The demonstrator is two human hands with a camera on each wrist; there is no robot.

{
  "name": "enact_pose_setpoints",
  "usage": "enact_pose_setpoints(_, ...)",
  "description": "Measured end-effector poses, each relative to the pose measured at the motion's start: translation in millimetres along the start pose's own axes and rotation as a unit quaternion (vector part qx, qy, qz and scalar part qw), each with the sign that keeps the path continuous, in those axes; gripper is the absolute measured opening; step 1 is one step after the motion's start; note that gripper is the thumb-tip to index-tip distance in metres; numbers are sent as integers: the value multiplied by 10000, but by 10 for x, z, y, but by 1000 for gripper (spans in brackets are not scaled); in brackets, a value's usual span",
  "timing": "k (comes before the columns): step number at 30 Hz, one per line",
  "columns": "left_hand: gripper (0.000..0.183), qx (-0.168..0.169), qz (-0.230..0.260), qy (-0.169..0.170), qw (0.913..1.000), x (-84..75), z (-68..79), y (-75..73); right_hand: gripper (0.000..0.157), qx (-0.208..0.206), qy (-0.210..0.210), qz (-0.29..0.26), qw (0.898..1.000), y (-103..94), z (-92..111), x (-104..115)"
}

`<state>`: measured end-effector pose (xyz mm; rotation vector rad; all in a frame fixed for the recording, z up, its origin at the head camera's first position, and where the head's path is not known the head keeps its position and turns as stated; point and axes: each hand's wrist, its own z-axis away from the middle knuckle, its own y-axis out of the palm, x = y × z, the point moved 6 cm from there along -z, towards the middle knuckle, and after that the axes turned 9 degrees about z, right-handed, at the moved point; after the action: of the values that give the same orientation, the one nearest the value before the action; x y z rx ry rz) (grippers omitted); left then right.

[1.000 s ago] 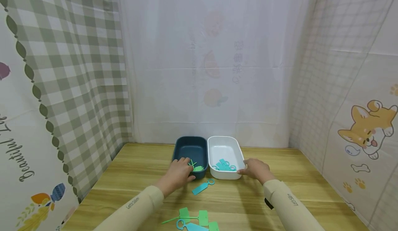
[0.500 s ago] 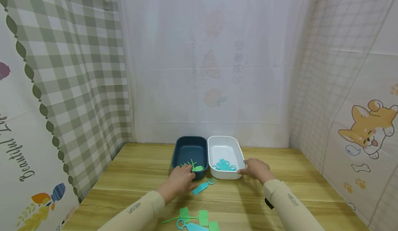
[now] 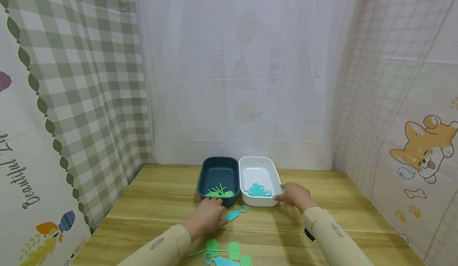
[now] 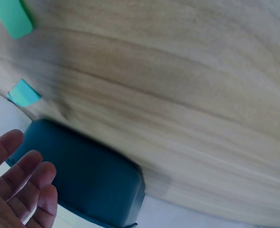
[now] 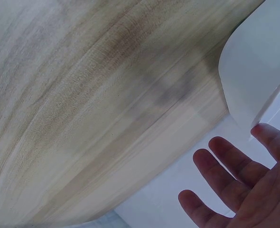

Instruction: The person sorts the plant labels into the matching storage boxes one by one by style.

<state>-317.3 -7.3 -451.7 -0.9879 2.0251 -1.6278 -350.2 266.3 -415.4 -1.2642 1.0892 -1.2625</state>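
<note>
Just in front of the dark blue bin [image 3: 219, 173], my left hand [image 3: 206, 215] hovers with loosely bent fingers. It partly hides a blue ring-ended tag [image 3: 234, 214] on the table; contact with it cannot be told. In the left wrist view its fingers [image 4: 17, 183] are spread and hold nothing. Several green tags [image 3: 221, 193] lie inside the dark bin. At the front right corner of the white bin [image 3: 258, 171], my right hand [image 3: 295, 196] rests against the rim, its fingers [image 5: 220, 173] fairly straight. Blue tags [image 3: 257, 189] lie in the white bin.
Green tags [image 3: 233, 251] and a blue tag [image 3: 223, 261] lie on the wooden table [image 3: 168, 202] near its front. Both bins stand side by side towards the back. Curtains [image 3: 247, 67] enclose the back and sides.
My left hand has drawn back out of the dark bin towards the blue tag, uncovering more green tags inside. The right hand stays at the white bin.
</note>
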Motion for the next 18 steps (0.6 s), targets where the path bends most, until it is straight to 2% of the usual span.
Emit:
enact_pose_setpoints(11,45,342,-78,-294,9990,-46,39,177,67,-29,-18,21,10000,-19,13,17)
enact_pose_setpoints(18,45,300,-198,-424,9985,-48,36,243,67,-19,-10,5,10000,-8,9,2)
